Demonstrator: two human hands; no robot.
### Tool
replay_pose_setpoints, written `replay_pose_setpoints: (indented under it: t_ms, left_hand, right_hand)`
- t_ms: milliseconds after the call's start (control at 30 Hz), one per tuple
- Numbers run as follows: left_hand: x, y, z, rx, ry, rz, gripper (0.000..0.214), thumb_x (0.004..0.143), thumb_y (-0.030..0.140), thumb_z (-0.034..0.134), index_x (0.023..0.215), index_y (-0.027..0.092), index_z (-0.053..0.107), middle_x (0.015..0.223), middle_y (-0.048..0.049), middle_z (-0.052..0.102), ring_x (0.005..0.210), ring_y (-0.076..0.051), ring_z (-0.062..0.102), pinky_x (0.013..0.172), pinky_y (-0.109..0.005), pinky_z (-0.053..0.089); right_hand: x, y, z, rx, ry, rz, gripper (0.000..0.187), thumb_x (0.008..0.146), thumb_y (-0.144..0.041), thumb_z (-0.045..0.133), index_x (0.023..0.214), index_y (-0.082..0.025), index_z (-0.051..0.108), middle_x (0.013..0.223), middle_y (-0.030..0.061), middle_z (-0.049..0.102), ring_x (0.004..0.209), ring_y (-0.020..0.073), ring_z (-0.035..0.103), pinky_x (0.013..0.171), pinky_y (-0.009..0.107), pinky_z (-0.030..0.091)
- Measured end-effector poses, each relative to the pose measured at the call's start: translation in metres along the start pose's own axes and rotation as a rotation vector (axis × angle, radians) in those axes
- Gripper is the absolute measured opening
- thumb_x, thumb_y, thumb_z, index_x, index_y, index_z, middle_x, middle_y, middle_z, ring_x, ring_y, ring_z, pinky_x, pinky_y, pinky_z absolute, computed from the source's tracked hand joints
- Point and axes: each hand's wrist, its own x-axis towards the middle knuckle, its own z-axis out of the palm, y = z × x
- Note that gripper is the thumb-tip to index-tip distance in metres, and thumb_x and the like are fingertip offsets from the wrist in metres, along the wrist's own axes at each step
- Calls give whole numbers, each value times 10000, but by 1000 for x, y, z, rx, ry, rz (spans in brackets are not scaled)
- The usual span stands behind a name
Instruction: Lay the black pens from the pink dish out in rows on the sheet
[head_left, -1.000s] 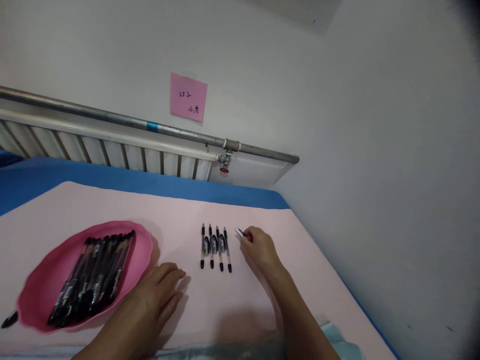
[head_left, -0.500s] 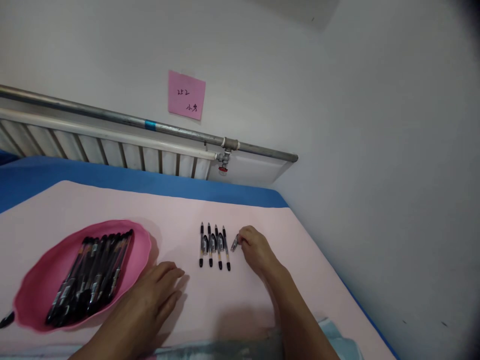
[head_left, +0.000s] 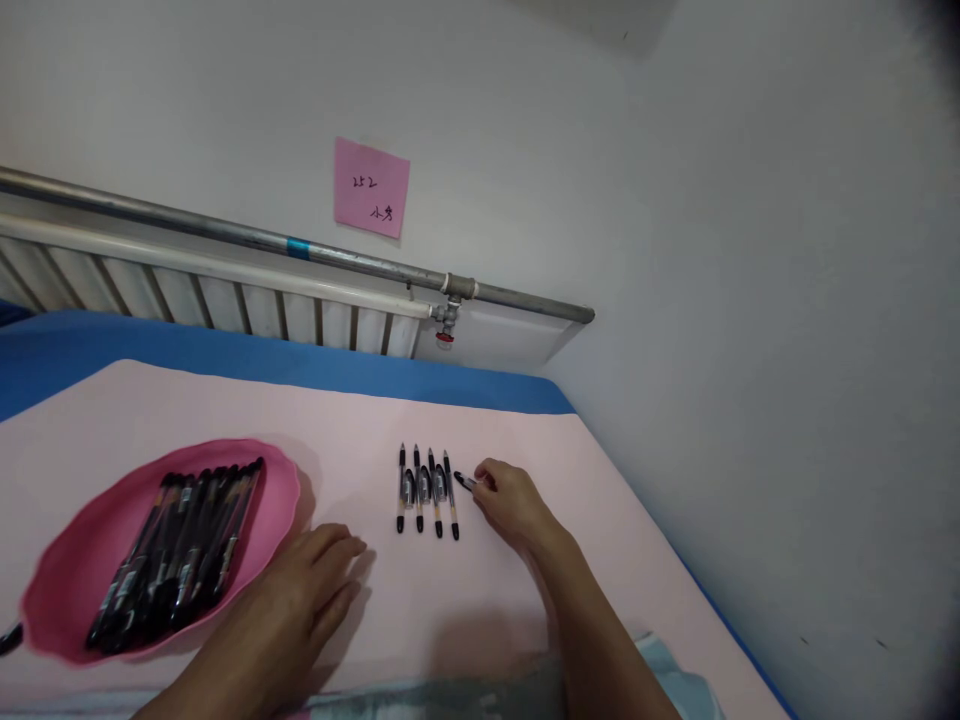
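Beside four lined-up pens [head_left: 451, 500], a cap [head_left: 464, 481] is pinched by the right hand [head_left: 514, 503], gripped near one end, apparently so the other is left free! Between the pens, three loose caps [head_left: 425, 487] are slotted, perhaps for even spacing; well apart, the left hand [head_left: 300, 590] is rested, loosely open, by the bowl [head_left: 281, 478], where more pens [head_left: 180, 545] are gathered
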Motion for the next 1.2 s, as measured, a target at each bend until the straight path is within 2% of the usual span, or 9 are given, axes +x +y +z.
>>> replay_pose_setpoints:
  t_ms: [133, 200, 400, 500, 633, 733, 900, 1200]
  left_hand:
    - [-1, -1, 1, 24, -129, -37, 327, 871, 226, 406, 1143, 272, 582, 1148, -46, 617, 1052, -214, 549, 889, -381, 489]
    - [-1, 0, 1, 21, -128, -27, 331, 864, 218, 401, 1138, 266, 582, 1141, -47, 619, 1046, -216, 549, 882, -389, 490]
    - [-2, 2, 5, 7, -51, -19, 322, 846, 184, 384, 1083, 242, 593, 1077, -59, 645, 996, -234, 563, 853, -410, 491]
    - [-1, 3, 6, -7, -43, 15, 311, 833, 163, 400, 1064, 240, 593, 1043, -57, 658, 996, -238, 565, 867, -412, 481]
    - [-1, 4, 4, -10, -59, -8, 307, 853, 187, 396, 1085, 242, 590, 1067, -63, 641, 985, -226, 568, 852, -397, 492]
    - [0, 3, 2, 11, -85, -5, 323, 850, 181, 398, 1100, 253, 590, 1082, -56, 631, 993, -222, 562, 849, -396, 494]
    - [1, 3, -1, -18, -137, -17, 318, 845, 168, 427, 1108, 260, 580, 1086, -42, 623, 978, -195, 570, 850, -366, 497]
    - [3, 5, -4, -18, -154, -26, 298, 840, 185, 435, 1081, 256, 595, 1065, -55, 633, 965, -211, 579, 831, -377, 501]
  right_hand:
    - [0, -1, 1, -5, 1, 6, 155, 762, -136, 464, 738, -184, 610, 733, 22, 631, 658, 131, 523, 568, 222, 309]
    - [1, 0, 1, -12, 4, 8, 158, 764, -136, 465, 710, -179, 608, 748, 28, 635, 674, 133, 528, 581, 225, 313]
    - [0, -1, 0, -31, 52, 41, 199, 845, -209, 409, 822, -170, 603, 794, 54, 629, 693, 142, 531, 608, 235, 329]
    - [0, -3, 0, -45, 60, 41, 176, 820, -298, 478, 774, -173, 593, 790, 53, 613, 690, 148, 518, 600, 238, 322]
    - [1, -3, 3, -66, 51, 35, 53, 738, -204, 540, 744, -180, 587, 769, 31, 600, 674, 136, 503, 590, 229, 302]
    - [3, -3, 5, -82, 45, 41, 98, 735, -144, 498, 708, -172, 588, 729, 32, 596, 652, 132, 493, 582, 233, 287]
    - [2, -7, 4, -90, 19, 43, 154, 755, -147, 476, 659, -169, 594, 696, 35, 609, 626, 130, 498, 563, 236, 280]
    - [4, -9, 3, -73, 27, 65, 231, 799, -133, 441, 699, -160, 647, 773, 72, 648, 691, 150, 539, 607, 241, 324]
